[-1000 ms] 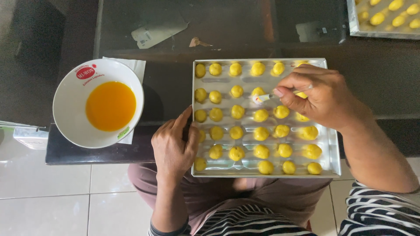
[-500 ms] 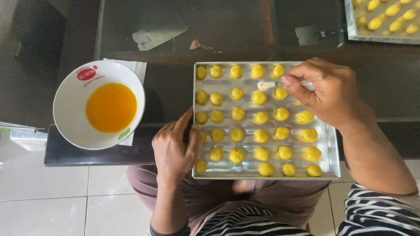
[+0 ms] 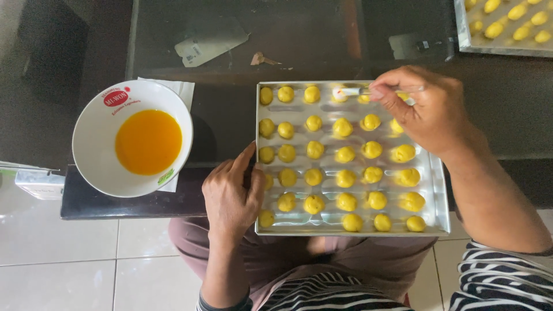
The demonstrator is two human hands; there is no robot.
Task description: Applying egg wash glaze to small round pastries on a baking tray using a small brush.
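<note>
The right hand (image 3: 429, 109) has moved up the tray (image 3: 440, 196) since a second ago, from the second row to the top row, and the brush (image 3: 347, 91) now sits on a dough ball (image 3: 340, 94) near the far edge. The brush is small, with a pale tip and a thin handle, pinched between the thumb and fingers, which close firmly on it; the wrist bends in from the right and the forearm crosses the tray's right side. The tray is a shiny metal rectangle at the near edge of the dark table (image 3: 230, 115), over the person's lap, filled with rows of round yellow balls. The left hand (image 3: 230, 196) hasn't shifted: it lies flat, fingers loosely spread, gripping nothing, resting on the tray's left rim with the forefinger pointing up along it. A white bowl (image 3: 98, 167) of orange liquid stands well left of the tray. A second tray (image 3: 507, 29) shows at top right.
</note>
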